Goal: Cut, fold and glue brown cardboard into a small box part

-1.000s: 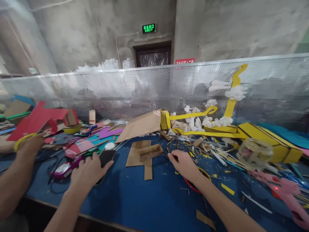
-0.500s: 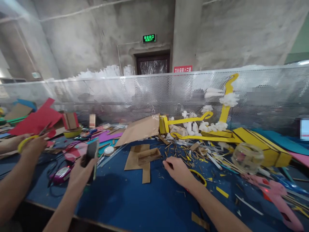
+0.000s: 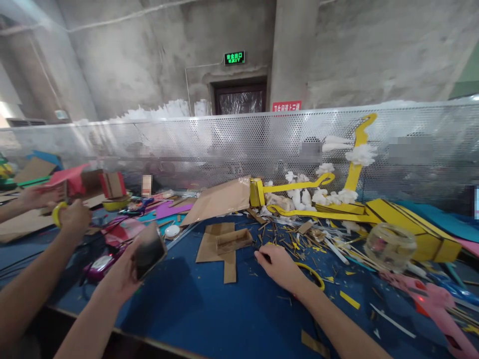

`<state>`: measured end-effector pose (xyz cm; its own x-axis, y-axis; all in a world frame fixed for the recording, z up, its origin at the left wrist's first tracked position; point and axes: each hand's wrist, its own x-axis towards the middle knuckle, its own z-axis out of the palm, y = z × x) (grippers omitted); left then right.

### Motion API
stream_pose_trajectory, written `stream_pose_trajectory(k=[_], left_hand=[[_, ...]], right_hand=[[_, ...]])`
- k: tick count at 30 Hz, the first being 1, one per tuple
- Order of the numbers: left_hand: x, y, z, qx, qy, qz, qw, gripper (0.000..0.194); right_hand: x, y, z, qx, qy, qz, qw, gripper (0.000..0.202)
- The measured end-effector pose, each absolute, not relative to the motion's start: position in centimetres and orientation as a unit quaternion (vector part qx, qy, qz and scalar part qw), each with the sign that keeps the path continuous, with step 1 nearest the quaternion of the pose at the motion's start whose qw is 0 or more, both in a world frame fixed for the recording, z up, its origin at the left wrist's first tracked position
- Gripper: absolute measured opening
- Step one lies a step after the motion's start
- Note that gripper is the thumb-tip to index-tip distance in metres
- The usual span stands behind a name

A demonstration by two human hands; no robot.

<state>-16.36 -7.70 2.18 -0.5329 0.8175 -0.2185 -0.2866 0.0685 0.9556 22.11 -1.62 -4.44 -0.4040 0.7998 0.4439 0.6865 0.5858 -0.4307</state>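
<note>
My left hand (image 3: 119, 271) grips a smartphone (image 3: 150, 249) by its edges, its dark face turned toward me. On the blue tabletop my right hand (image 3: 279, 264) rests with curled fingers; what they hold, if anything, is hidden. Just left of those fingers a small open cardboard box (image 3: 228, 243) lies on a flat piece of brown cardboard (image 3: 204, 254). Behind my right wrist, yellow-handled scissors (image 3: 316, 275) are partly covered.
At left a co-worker's hand (image 3: 75, 219) holds yellow-handled scissors (image 3: 58, 214) by red card (image 3: 75, 179). A pink glue gun (image 3: 430, 299) and clear jar (image 3: 389, 244) lie right. Cardboard scraps (image 3: 295, 239) litter the middle. A perforated metal screen (image 3: 232, 149) stands behind.
My left hand has turned the smartphone so more of its dark face shows. My right hand has hardly moved. The co-worker's scissors and red card have shifted, and the whole view has moved slightly.
</note>
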Motion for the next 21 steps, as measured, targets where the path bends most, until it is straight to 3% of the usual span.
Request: stream_pose_trajectory(k=[2, 6, 14, 21], left_hand=[[-15.8, -7.8, 2.2, 0.235, 0.557, 0.652, 0.457, 0.015], [-14.6, -8.4, 2.0, 0.295, 0.448, 0.668, 0.516, 0.044], [-11.4, -9.8, 0.9, 0.363, 0.449, 0.604, 0.549, 0.092], [-11.3, -9.7, 0.3, 0.404, 0.475, 0.586, 0.518, 0.106]], right_hand=[[22.1, -1.6, -4.5, -0.445, -0.834, 0.090, 0.313, 0.040], [22.2, -1.5, -4.6, -0.442, -0.837, 0.090, 0.311, 0.040], [22.1, -1.6, -4.6, -0.442, -0.837, 0.093, 0.310, 0.040], [22.1, -1.5, -4.7, -0.437, -0.840, 0.092, 0.309, 0.039]])
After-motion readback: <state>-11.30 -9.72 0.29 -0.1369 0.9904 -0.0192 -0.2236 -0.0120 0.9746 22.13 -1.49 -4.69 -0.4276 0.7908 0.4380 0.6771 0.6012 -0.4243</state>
